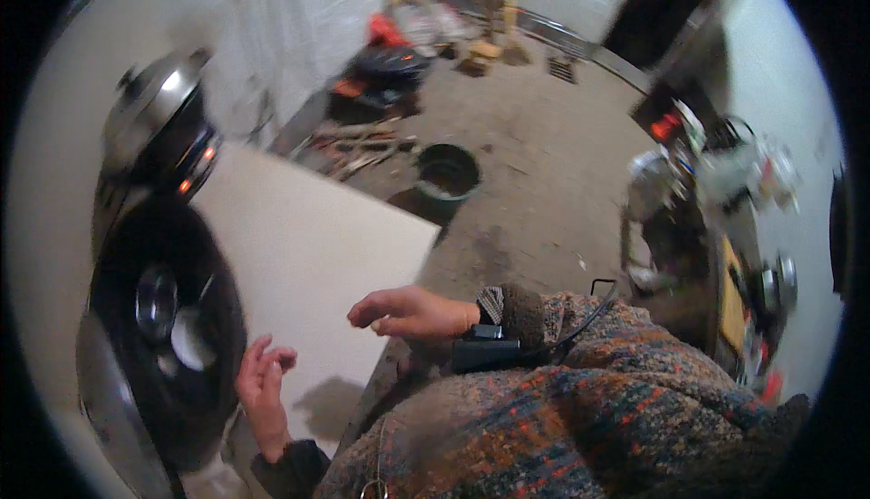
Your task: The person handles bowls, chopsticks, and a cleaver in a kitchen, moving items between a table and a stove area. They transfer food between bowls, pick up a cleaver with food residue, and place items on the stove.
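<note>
Right here in close, the bare right hand (412,310) hangs over the pale, flat-topped tabletop (308,245), fingers loosely bent, thumb apart, nothing visible in its grasp; beside it to the left, the bare left hand (261,392) is raised with fingers half curled and relaxed, also free of any object, and it's right by the edge of the big dark, wide-mouthed pan (172,232). That pan sits at the left side of the tabletop, and I'd call it stiff and heavy, likely metal; two hands on opposite sides of the rim looks the sensible hold, with a slick surface quite possible (the gloom makes wetness hard to judge). Down inside it, a white, rounded dish-like piece (192,340) looks light and rigid, perhaps breakable, best pinched at its edge; just beside it, a shiny, clear-looking oval piece (156,301) would probably slip, so its rim again. For looks: the pan is nearly black and deep, the white piece bright against it, the oval glinting, its material uncertain. Farther along, a silver-lidded pot (168,91) stands above orange lights, and well beyond, a dark green round bucket (441,194) rests on the floor.
</note>
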{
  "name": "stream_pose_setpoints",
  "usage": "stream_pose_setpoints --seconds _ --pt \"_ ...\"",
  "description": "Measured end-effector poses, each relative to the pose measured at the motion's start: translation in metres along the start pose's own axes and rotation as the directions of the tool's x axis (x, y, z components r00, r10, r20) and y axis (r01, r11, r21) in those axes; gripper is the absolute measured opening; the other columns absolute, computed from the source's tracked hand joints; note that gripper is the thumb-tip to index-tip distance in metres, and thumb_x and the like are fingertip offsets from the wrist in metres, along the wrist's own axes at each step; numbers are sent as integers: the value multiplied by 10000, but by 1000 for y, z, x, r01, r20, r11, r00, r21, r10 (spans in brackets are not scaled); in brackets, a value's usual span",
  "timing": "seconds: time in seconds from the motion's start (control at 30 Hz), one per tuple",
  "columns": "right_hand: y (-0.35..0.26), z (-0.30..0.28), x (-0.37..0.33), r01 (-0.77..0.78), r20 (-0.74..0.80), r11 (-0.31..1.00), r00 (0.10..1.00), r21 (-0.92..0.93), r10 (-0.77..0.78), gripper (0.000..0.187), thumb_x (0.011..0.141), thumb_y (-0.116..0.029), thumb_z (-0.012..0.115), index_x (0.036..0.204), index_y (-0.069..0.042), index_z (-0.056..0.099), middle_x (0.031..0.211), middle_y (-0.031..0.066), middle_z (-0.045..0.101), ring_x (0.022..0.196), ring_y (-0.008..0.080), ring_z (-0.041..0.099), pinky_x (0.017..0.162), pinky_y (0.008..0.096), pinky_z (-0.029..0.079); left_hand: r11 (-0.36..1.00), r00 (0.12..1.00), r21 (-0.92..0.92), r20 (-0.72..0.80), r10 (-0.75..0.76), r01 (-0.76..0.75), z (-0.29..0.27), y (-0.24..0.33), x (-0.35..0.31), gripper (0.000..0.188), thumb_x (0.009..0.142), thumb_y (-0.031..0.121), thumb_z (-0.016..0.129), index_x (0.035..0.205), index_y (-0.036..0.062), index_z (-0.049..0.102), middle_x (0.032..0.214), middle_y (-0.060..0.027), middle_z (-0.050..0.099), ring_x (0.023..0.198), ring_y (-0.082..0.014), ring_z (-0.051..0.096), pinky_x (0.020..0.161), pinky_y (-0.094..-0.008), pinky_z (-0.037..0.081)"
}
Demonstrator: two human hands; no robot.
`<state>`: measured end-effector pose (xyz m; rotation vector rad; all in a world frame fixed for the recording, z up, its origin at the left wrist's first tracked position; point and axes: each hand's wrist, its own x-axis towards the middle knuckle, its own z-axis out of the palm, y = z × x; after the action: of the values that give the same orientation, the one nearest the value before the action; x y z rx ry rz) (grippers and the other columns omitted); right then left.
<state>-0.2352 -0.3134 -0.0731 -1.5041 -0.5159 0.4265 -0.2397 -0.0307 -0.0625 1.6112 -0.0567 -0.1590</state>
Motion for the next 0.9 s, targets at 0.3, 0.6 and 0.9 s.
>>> stream_pose_setpoints --seconds 0.3,0.6,0.9 --pt "-39 -80 -166 129 -502 985 863 118 -53 326 866 -85 547 1181 -11 504 1092 81 588 1018 138 543 894 299 440 996 898 -30 436 -65 87 168 12 44 367 867 155 549 1177 -21 464 847 -102 623 775 -176 600 743 -331 496" --pt "-11 -131 -417 198 -870 976 493 90 -20 320 870 -48 507 1188 -25 504 1064 44 576 947 104 545 754 243 464 967 409 236 876 -256 100 438 19 1 342 844 96 564 1164 -9 504 923 -120 634 825 -190 608 767 -324 495" --pt "-11 -133 -509 200 -996 978 73 59 45 305 886 -66 515 1185 -9 499 1039 33 561 926 91 539 798 223 444 974 86 220 973 -215 -52 588 24 39 351 843 88 562 1167 -32 500 927 -111 638 846 -161 586 782 -284 463"
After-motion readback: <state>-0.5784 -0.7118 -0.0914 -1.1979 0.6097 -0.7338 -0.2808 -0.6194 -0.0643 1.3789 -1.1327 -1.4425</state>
